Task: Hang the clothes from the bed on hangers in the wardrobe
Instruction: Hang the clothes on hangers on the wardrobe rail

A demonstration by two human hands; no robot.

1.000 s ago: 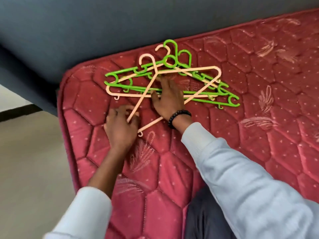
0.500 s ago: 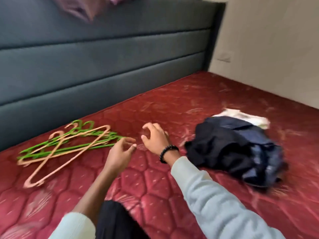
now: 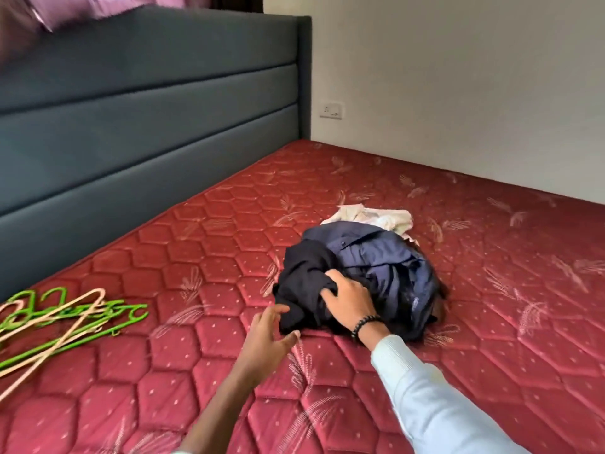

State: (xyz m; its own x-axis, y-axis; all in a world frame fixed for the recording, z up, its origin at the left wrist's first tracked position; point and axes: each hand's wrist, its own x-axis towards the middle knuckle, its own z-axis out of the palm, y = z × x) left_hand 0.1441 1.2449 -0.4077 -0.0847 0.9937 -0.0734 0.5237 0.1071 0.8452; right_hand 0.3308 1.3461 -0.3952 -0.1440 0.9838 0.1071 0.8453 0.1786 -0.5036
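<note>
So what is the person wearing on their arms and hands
Both hands are bare, with no gloves or rings visible. The right hand has a black beaded bracelet at the wrist, and a pale light-blue long sleeve covers that arm. The left hand shows a bare forearm; its sleeve sits out of frame.

Red mattress (image 3: 360, 371) bears clothes (image 3: 376, 267) and hangers (image 3: 65, 319).

From my seat I see the mattress (image 3: 327, 371) as quilted red cloth with a faint sheen, stitched in hexagons. The headboard (image 3: 147, 126) looks like matt grey-blue upholstery in smooth padded bands. The hangers (image 3: 65, 322) at the mattress's left edge are glossy plastic, green and peach. The dark clothes (image 3: 360, 273) are soft, matt, crumpled cloth; the pale garment (image 3: 370, 216) behind looks rumpled too
</note>
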